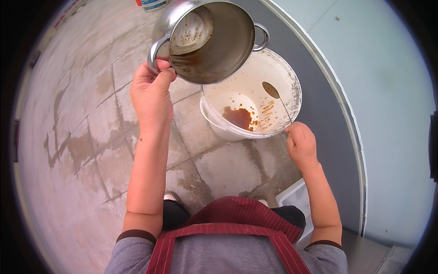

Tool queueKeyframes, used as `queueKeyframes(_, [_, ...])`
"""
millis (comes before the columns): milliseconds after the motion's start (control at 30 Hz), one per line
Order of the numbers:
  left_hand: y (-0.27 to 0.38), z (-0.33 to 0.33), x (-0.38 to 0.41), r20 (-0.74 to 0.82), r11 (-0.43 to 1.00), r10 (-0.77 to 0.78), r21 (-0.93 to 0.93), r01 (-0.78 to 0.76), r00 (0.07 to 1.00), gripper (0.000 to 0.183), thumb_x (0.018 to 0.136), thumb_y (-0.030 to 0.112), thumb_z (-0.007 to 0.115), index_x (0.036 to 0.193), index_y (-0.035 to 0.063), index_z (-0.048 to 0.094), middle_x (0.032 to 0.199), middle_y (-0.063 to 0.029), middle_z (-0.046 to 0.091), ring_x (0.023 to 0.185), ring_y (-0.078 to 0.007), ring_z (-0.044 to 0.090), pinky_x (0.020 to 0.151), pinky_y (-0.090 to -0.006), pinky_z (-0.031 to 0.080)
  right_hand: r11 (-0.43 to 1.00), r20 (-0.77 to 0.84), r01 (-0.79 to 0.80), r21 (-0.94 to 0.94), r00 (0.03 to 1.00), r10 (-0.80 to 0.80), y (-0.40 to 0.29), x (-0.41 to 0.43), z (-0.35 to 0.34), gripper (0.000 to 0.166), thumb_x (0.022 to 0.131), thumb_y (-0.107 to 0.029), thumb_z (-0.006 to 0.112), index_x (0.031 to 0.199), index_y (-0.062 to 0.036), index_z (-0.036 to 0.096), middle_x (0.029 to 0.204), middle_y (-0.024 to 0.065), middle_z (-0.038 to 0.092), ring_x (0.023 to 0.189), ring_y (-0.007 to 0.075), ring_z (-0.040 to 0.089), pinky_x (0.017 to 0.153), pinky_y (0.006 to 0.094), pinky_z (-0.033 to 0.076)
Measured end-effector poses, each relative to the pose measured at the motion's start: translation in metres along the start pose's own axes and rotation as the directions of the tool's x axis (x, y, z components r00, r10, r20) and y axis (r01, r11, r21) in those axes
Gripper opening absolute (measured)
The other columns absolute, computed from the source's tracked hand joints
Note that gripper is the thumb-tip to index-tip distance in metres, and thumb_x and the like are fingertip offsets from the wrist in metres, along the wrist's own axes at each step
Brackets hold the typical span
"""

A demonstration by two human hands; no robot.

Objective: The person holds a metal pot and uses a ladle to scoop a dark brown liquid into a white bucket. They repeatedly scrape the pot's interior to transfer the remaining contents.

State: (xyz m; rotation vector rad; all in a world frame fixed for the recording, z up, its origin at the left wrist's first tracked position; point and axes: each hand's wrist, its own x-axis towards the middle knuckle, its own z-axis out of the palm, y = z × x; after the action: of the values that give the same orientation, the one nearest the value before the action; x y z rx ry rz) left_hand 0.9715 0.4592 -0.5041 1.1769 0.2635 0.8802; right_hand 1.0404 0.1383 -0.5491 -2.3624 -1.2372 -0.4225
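Note:
My left hand (153, 94) grips one loop handle of a stainless steel pot (226, 41), which is tipped with its mouth towards me. Brown liquid and residue lie inside the pot. Below and partly behind it stands a white plastic bucket (251, 135), with reddish-brown liquid (238, 118) pooled on its bottom and brown spots on its wall. In my right hand (302, 145), at the bucket's near right rim, is the thin handle of a metal spoon (271, 90). The spoon's stained bowl is over the inside of the bucket.
Stone paving (226, 167) with wet patches lies underfoot. A grey-and-pale wall or panel (383, 120) runs along the right side. A white plastic container (296, 195) is beside my right knee. Part of another tub (153, 4) shows at the top edge.

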Motion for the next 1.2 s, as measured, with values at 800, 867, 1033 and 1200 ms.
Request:
queueKeyframes(800, [0.0,0.025,-0.02,0.207,0.996,0.023,-0.094,-0.004,0.978,0.017,0.077,-0.012,0.056,0.077,0.0053,0.055,0.11,-0.0063,0.057,0.101,-0.0106,0.053,0.099,-0.0289,0.034,0.675,-0.123,-0.319,0.666,0.845,0.52,-0.064,0.122,-0.02,0.01,0.088,-0.004,0.046,0.085,-0.0001,0.054,0.076,0.0083,0.059,0.06,0.0134,0.057,0.055,0.0253,0.046])
queueKeyframes(867, [0.001,0.026,-0.021,0.226,0.994,0.03,-0.107,-0.005,0.974,0.017,0.077,-0.012,0.056,0.077,0.0053,0.055,0.111,-0.0069,0.057,0.1,-0.0102,0.053,0.099,-0.029,0.034,0.713,-0.088,-0.387,0.584,0.844,0.53,-0.06,0.139,-0.011,0.008,0.085,-0.003,0.047,0.085,0.0006,0.054,0.077,0.0117,0.061,0.063,0.0189,0.06,0.058,0.0286,0.048])
queueKeyframes(1033, [0.006,0.024,-0.022,0.228,0.996,0.033,-0.09,-0.013,0.973,0.015,0.078,-0.01,0.058,0.078,0.0054,0.056,0.113,-0.0077,0.057,0.099,-0.0096,0.053,0.099,-0.0297,0.034,0.993,-0.165,0.121,0.008,0.979,-0.118,-0.064,0.151,-0.003,0.015,0.073,0.002,0.053,0.087,-0.0008,0.056,0.08,0.0136,0.057,0.075,0.0285,0.058,0.066,0.0358,0.049])
queueKeyframes(1200, [0.005,0.024,-0.022,0.246,0.995,0.055,-0.095,-0.032,0.968,0.011,0.081,-0.006,0.06,0.081,0.0045,0.057,0.115,-0.0079,0.056,0.098,-0.0089,0.053,0.095,-0.0283,0.038,0.93,-0.074,0.358,-0.09,0.928,-0.364,-0.061,0.153,-0.003,0.022,0.066,0.0,0.056,0.088,-0.0018,0.056,0.078,0.0113,0.052,0.074,0.0279,0.056,0.067,0.0363,0.048])
